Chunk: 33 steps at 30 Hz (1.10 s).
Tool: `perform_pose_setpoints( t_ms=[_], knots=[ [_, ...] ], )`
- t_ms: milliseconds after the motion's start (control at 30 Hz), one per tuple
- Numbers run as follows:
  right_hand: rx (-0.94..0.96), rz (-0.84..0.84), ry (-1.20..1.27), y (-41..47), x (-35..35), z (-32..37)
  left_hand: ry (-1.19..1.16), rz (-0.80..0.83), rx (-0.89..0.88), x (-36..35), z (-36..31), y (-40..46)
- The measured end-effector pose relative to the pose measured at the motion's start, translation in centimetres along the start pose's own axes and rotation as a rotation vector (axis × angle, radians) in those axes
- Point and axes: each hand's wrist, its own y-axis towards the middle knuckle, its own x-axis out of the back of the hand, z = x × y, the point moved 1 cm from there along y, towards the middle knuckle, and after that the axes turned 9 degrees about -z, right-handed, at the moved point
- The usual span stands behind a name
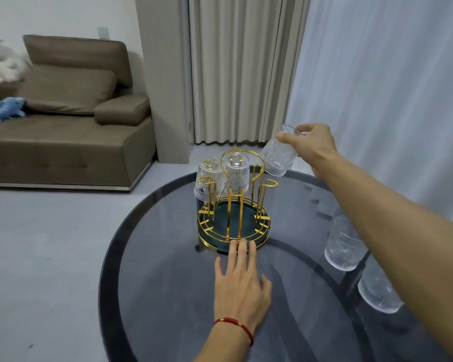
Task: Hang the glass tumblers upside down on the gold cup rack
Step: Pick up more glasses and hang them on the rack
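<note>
- I see a round smoked-glass table with a dark rim point(141, 220); everything below is placed relative to the gold wire cup rack with a dark green round base tray point(233, 223) standing toward the table's far side.
- The rack's tray holds no loose items that I can see; on its upright pegs hang two ribbed clear glass tumblers, upside down: one at the rack's far left point(209, 178), one at its far middle point(237, 173) inside the looped gold handle.
- Two more embossed clear glass tumblers stand on the table well to the right of the rack: the nearer-to-rack one point(344, 244) and one closer to me point(378, 291), both partly hidden by my right forearm.
- My right hand point(313, 147) is above the rack's far right, fingers closed around the base of an embossed clear tumbler point(279, 155), tilted mouth-down over a free peg.
- My left hand point(242, 286), wearing a red cord bracelet point(234, 326), lies flat and spread, gripping nothing, fingertips touching the rack's near rim.
</note>
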Motion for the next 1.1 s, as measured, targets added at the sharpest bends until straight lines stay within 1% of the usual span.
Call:
perform_pose_setpoints(
  t_ms=[167,300,500,667,800,933,1033,1100],
  knots=[
    [0.079,0.117,-0.094,0.3,-1.4,-0.5,0.001,-0.001,0.004,-0.1,0.0,0.0],
    [0.127,0.278,-0.155,0.5,-2.3,-0.9,0.005,-0.004,0.004,-0.2,-0.1,0.0],
    [0.072,0.444,-0.139,0.8,-3.0,-2.2,0.009,-0.004,0.003,-0.3,0.0,-0.1],
    [0.101,0.533,-0.136,1.2,-3.0,-2.8,0.016,0.007,0.003,-0.4,0.0,-0.1],
    [0.094,0.639,-0.186,1.0,-3.8,-3.6,0.017,0.000,0.003,-0.3,0.0,-0.1],
    [0.095,0.665,-0.162,0.7,-4.5,-4.0,0.022,0.006,-0.002,-0.4,0.0,-0.1],
    [0.104,0.722,-0.181,0.7,-4.4,-4.1,0.021,-0.001,-0.002,-0.3,-0.1,-0.1],
    [0.085,0.724,-0.189,0.5,-4.0,-4.4,0.015,0.002,0.001,-0.2,-0.1,-0.1]
  ],
)
